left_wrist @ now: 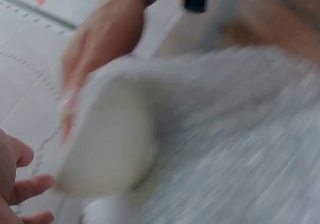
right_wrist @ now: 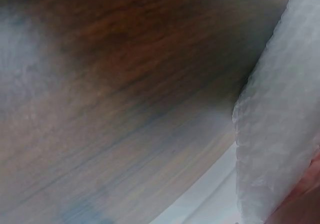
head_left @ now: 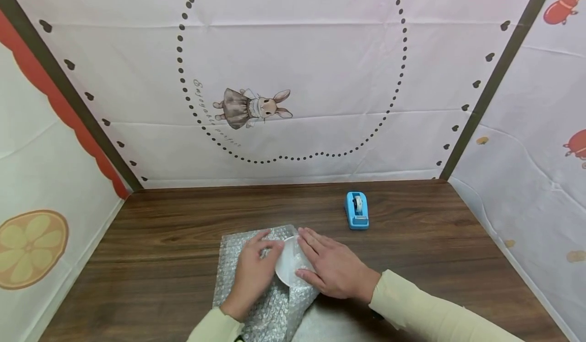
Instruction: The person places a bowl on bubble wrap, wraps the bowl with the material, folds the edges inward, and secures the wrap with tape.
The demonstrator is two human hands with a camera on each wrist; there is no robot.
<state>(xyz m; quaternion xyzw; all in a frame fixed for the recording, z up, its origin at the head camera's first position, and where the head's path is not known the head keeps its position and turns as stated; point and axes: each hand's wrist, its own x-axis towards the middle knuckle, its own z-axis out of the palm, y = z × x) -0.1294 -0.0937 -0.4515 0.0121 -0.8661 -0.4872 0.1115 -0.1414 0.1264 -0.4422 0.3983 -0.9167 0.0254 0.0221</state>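
- Toward the near edge of the tabletop [head_left: 160, 250], left of centre: bubble wrap [head_left: 270, 314], with a flap [head_left: 299, 301] folded in from the right.
- On the wrap: white dish [head_left: 285, 263], covered on the right, bare on the left.
- At the dish's left rim: left hand [head_left: 255, 268], fingers loosely parted, no hold evident.
- At the dish's right: right hand [head_left: 336, 268], fingers extended over the flap, nothing grasped.
- Step in hand, by judgement: pressing the flap down.
- Next move, probably: hold the flap; fold the left side across.
- Near the far edge, right of centre: blue tape dispenser [head_left: 357, 210], possibly for sealing.
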